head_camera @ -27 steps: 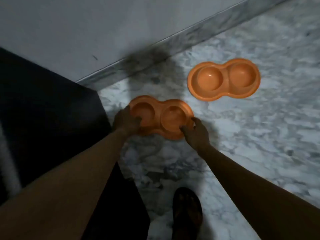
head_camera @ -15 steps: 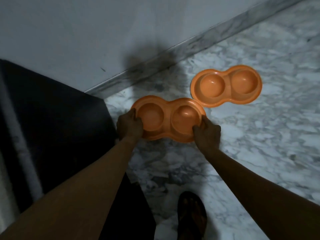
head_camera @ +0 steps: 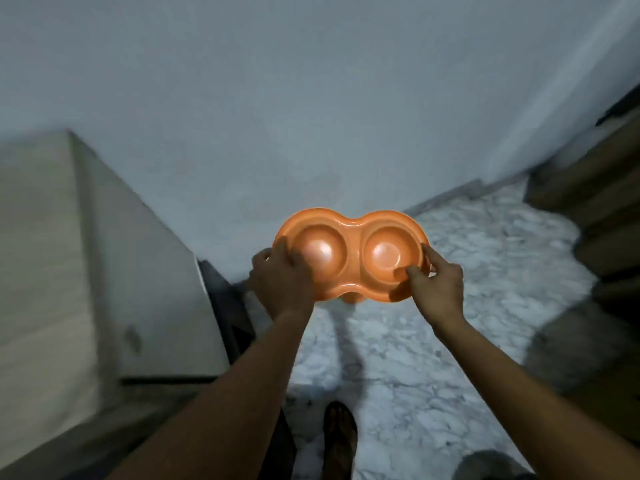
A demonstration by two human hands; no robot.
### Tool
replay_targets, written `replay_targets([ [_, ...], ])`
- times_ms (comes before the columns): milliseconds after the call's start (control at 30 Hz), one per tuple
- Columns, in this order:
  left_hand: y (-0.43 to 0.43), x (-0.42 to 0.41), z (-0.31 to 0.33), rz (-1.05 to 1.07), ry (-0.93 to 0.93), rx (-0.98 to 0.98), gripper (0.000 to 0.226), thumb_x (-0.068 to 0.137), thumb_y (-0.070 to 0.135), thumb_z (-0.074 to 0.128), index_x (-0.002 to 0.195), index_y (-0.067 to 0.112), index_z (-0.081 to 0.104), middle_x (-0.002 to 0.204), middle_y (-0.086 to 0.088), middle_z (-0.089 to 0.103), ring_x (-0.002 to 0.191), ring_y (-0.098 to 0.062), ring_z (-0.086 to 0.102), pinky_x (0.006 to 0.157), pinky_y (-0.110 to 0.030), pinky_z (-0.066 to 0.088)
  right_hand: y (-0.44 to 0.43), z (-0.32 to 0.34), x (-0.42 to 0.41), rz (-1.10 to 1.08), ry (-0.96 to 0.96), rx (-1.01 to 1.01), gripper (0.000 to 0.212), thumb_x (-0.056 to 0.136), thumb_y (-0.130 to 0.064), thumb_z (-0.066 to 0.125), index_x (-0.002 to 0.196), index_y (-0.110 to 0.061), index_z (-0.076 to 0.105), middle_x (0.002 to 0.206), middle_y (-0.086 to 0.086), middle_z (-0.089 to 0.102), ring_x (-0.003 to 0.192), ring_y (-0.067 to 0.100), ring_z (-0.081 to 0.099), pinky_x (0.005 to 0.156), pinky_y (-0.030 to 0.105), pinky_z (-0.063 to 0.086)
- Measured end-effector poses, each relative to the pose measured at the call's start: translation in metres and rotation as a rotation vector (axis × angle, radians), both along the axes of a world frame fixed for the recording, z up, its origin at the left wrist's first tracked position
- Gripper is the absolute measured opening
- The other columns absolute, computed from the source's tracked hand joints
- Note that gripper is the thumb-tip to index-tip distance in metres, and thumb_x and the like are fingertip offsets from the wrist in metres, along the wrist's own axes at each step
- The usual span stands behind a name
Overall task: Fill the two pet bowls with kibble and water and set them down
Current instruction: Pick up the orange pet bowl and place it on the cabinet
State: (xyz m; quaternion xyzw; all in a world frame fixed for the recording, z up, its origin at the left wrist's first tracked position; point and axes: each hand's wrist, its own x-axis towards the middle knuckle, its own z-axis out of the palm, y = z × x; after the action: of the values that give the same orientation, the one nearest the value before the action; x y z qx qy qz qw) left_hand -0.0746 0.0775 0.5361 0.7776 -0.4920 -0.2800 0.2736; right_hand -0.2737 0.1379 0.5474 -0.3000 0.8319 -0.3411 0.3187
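An orange double pet bowl [head_camera: 352, 227] with two round, empty wells is held up in the air in front of me, well above the marble floor. My left hand [head_camera: 282, 282] grips its left end, thumb over the rim. My right hand [head_camera: 434, 285] grips its right end, thumb inside the right well. The second orange double bowl is out of view.
A white cabinet or appliance [head_camera: 69, 271] stands close on the left. A pale wall [head_camera: 311, 116] is straight ahead. Brown stacked boxes or steps [head_camera: 595, 209] are at the right. My foot in a sandal [head_camera: 341, 441] stands on the marble floor [head_camera: 398, 358].
Both hands lifted the near orange double bowl off the floor and raised it. The view tilted upward, so the other bowl on the floor dropped out of sight.
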Motion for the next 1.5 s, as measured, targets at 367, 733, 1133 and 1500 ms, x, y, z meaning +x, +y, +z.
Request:
replay_targets([
  [367, 0.181, 0.218, 0.312, 0.009, 0.245, -0.382, 0.039, 0.091, 0.032, 0.057, 0.129, 0.025, 0.065, 0.126, -0.007, 0.058, 0.114, -0.025, 0.059, 0.097, -0.031, 0.043, 0.189, 0.300, 0.194, 0.058, -0.007, -0.375, 0.056, 0.088, -0.029, 0.067, 0.143, -0.027, 0.057, 0.132, 0.009, 0.059, 0.107, 0.019, 0.059, 0.090, 0.036, 0.046],
  [733, 0.283, 0.466, 0.413, 0.149, 0.233, -0.376, 0.042, 0.086, 0.031, 0.063, 0.126, 0.023, 0.068, 0.125, 0.000, 0.068, 0.114, -0.020, 0.062, 0.098, -0.032, 0.047, 0.225, 0.376, 0.405, 0.438, -0.106, -0.438, 0.060, 0.090, -0.034, 0.071, 0.146, -0.020, 0.052, 0.144, 0.008, 0.055, 0.124, 0.028, 0.056, 0.103, 0.055, 0.052],
  [1133, 0.386, 0.707, 0.382, 0.459, 0.164, -0.259, 0.047, 0.079, 0.020, 0.070, 0.125, 0.021, 0.069, 0.123, -0.004, 0.069, 0.111, -0.022, 0.062, 0.096, -0.034, 0.050, 0.233, 0.343, 0.650, 0.852, -0.184, -0.313, 0.063, 0.089, -0.029, 0.073, 0.147, -0.015, 0.051, 0.139, 0.009, 0.059, 0.120, 0.025, 0.057, 0.104, 0.048, 0.050],
  [1500, 0.338, 0.922, 0.284, 0.341, 0.162, -0.025, 0.054, 0.079, 0.037, 0.067, 0.132, 0.028, 0.062, 0.131, -0.003, 0.065, 0.115, -0.026, 0.061, 0.099, -0.037, 0.047, 0.184, 0.255, 0.862, 0.780, -0.127, -0.109, 0.061, 0.090, -0.035, 0.072, 0.145, -0.020, 0.053, 0.141, 0.012, 0.059, 0.124, 0.030, 0.058, 0.106, 0.052, 0.049],
])
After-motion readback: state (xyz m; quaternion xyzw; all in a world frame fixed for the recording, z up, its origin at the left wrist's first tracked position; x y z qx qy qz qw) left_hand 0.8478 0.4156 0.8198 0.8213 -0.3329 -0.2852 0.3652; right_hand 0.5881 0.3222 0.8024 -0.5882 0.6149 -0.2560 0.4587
